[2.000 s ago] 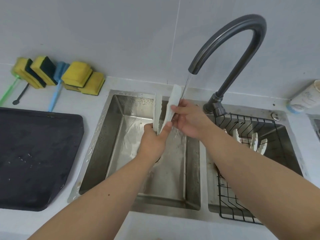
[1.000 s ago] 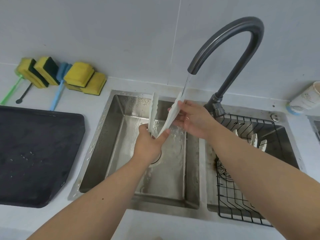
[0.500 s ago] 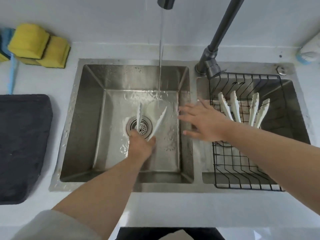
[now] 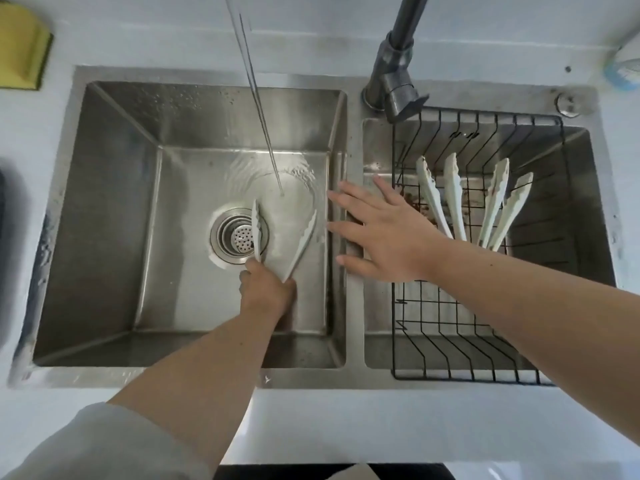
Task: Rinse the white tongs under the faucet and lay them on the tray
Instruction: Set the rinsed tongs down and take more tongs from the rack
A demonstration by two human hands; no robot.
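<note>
My left hand [image 4: 268,289] grips the hinge end of a pair of white tongs [image 4: 301,242] low in the left sink basin [image 4: 114,220]. The tongs' two arms spread apart and point away from me, one over the drain [image 4: 239,235]. Water [image 4: 258,98] runs in a thin stream from the dark faucet [image 4: 394,74] and lands just beyond the tong tips. My right hand [image 4: 384,233] hovers with fingers spread over the divider between the basins and holds nothing. A dark edge at the far left [image 4: 2,216] is the black tray.
A black wire basket [image 4: 478,341] sits in the right basin with two more pairs of white tongs [image 4: 446,199] [image 4: 502,209] leaning in it. A yellow sponge [image 4: 20,50] lies at the top left on the white counter. A cup [image 4: 627,67] is at the far right.
My left hand lowered the tongs from under the spout down into the basin. My right hand let go of the tong arm and moved right, fingers spread. The view tilted down.
</note>
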